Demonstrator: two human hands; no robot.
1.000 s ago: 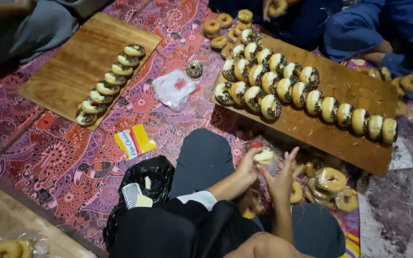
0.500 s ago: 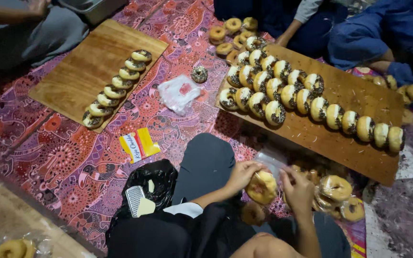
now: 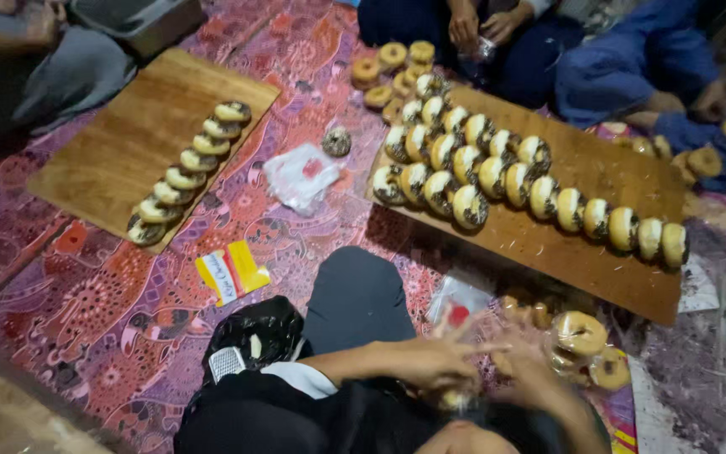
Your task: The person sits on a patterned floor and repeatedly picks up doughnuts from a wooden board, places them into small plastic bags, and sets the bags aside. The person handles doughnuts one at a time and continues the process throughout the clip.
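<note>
— Boards first, then: what lies beyond your hands?

— Ahead of my right hand [image 3: 539, 370] and to its right is the long brown wooden board [image 3: 607, 185], loaded with rows of round pale doughnuts with dark topping [image 3: 497, 172]. Far off past my left hand [image 3: 426, 361], a second, smaller wooden board [image 3: 119, 143] carries one short line of the same doughnuts. Everything sits on a red and purple patterned cloth [image 3: 77, 294].

— And close in?

— Just right of my right hand is a small heap of plain golden ring doughnuts in clear wrap [image 3: 581, 336]. Between my hands, low down, is one small golden doughnut [image 3: 447, 399], mostly hidden.

— Are you gripping it?

— My hands are blurred. The left's fingers are spread, not clenched; whether the right is closed on anything I cannot tell.

— How would it handle?

— I'd judge it light, soft and easily dented, the wrap slippery. I'd cradle the outer rim with fingertips, off any topping.
</note>
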